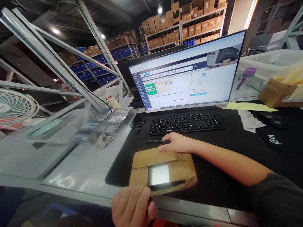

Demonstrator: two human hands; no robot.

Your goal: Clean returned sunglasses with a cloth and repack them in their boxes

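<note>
A taped brown cardboard box (142, 160) lies on the black desk mat, with a dark gap along its near right edge. In front of the box my left hand (133, 205) is closed in a fist around something dark, mostly hidden by the fingers. Just above that fist, against the box top, shows a bright white rectangle with a dark border (159, 174); whether the hand holds it is unclear. My right hand (176, 143) is at the box's far edge, fingers closed on a slim black tool (153, 141) pointing left; its exact kind is unclear.
A black keyboard (187, 123) and a lit monitor (175, 82) stand beyond the box. A pen (141, 126) and a phone (136, 120) lie left of the keyboard. The mouse (272, 119), crumpled paper (249, 121) and another carton (276, 93) are to the right. A fan (16, 105) stands left.
</note>
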